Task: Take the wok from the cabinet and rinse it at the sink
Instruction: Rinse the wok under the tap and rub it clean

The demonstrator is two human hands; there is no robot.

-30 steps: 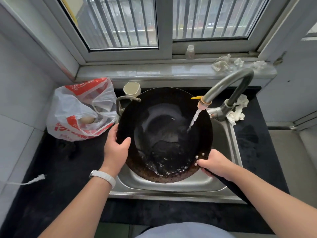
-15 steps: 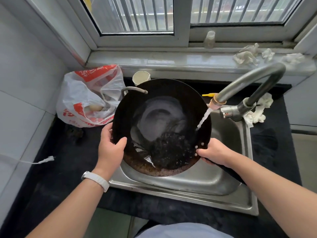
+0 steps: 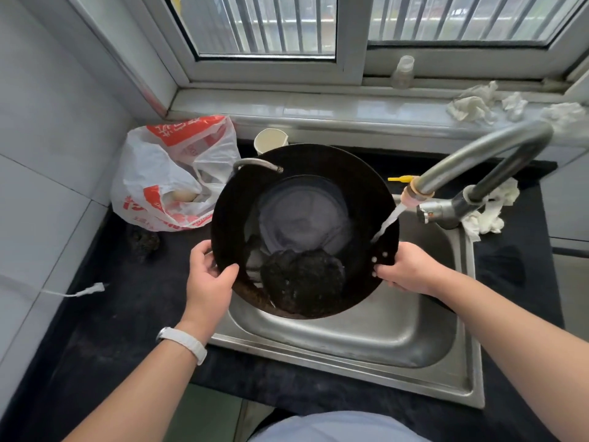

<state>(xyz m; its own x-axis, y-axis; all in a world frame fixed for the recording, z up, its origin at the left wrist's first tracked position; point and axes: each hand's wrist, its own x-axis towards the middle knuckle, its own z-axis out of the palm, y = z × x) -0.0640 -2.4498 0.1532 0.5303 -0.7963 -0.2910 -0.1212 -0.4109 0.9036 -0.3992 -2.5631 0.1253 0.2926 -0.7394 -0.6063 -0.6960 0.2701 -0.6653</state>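
While left hand (image 3: pixel 208 282) grips wok (image 3: pixel 360 173) rim, sink (image 3: pixel 366 342) beneath

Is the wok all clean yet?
The wok is already out and over the sink. Right now the left hand and right hand hold it while water from the tap runs in. A dark puddle sits inside, so tipping it out is left.

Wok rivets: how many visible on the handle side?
3, on the wok wall beside the right hand: top rivet, middle rivet, bottom rivet at the fingertips. Others may hide under the hand.
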